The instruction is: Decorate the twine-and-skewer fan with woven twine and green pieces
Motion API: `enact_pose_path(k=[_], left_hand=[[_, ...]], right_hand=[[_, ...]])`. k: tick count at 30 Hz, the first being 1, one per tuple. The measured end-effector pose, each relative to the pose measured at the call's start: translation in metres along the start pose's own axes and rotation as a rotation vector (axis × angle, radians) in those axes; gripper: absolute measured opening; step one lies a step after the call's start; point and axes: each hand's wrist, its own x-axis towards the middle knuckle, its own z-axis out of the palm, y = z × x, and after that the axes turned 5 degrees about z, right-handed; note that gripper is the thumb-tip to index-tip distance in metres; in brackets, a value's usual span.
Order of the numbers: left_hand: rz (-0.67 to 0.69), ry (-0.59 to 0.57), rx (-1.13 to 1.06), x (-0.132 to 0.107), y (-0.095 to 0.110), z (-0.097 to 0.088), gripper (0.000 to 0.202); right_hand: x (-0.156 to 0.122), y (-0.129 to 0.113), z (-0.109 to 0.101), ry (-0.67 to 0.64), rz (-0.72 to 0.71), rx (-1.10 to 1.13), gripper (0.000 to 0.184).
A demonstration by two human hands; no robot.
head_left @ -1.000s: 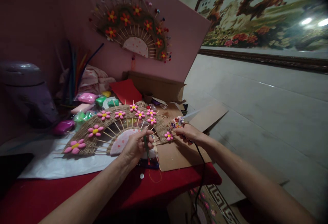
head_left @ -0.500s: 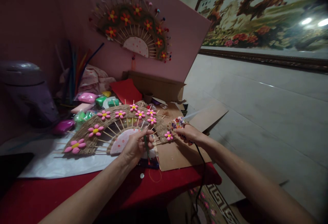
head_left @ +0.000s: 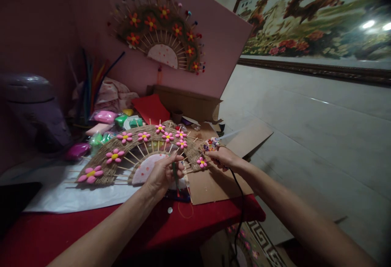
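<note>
My left hand (head_left: 166,173) is in front of the fan's polka-dot centre, its fingers pinched on a thin dark green strip (head_left: 175,172) that hangs down. A fan (head_left: 106,171) of thin sticks and wound twine, dotted with pink clay flowers, lies across the table. My right hand (head_left: 226,159) is wrapped round a glue gun (head_left: 210,144) with a colourful pattern. A pale glue stick (head_left: 227,135) pokes out behind it, and a black cord (head_left: 242,195) runs down off the table. The gun's front end is close to the fan's right end; whether they touch I cannot tell.
Under the fan's right end lies a cardboard sheet (head_left: 214,187) on the red tablecloth (head_left: 137,228). Bags of coloured clay (head_left: 105,117) and a red sheet (head_left: 151,107) sit behind. A finished fan (head_left: 161,55) hangs on the pink board. A purple appliance (head_left: 36,112) stands left.
The whole view has shifted very slightly. Both hands keep nearly the same places and the same holds.
</note>
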Motion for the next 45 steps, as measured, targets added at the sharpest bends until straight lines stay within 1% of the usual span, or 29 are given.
enact_pose_path(k=[9, 15, 20, 26, 34, 40, 45], left_hand=[[-0.005, 0.000, 0.005, -0.001, 0.000, -0.001, 0.019], [0.002, 0.004, 0.015, -0.002, 0.001, 0.000, 0.018], [0.000, 0.004, 0.020, -0.002, 0.001, 0.001, 0.021], [0.010, 0.009, 0.019, -0.003, 0.001, 0.002, 0.020], [0.004, 0.011, 0.020, -0.004, 0.002, 0.002, 0.021], [0.009, 0.009, 0.020, -0.004, 0.002, 0.002, 0.020], [0.002, 0.003, 0.010, -0.003, 0.001, 0.001, 0.021]], right_hand=[[0.010, 0.001, 0.000, 0.007, -0.028, 0.013, 0.034], [0.007, -0.005, 0.001, -0.005, -0.028, 0.035, 0.035], [0.004, -0.010, 0.001, -0.030, -0.034, 0.041, 0.032], [0.007, -0.010, 0.001, -0.028, -0.078, 0.018, 0.034], [0.010, -0.011, 0.002, -0.036, -0.088, 0.001, 0.032], [0.009, -0.014, 0.003, -0.033, -0.093, -0.014, 0.035], [0.010, -0.017, 0.003, -0.042, -0.113, 0.017, 0.033]])
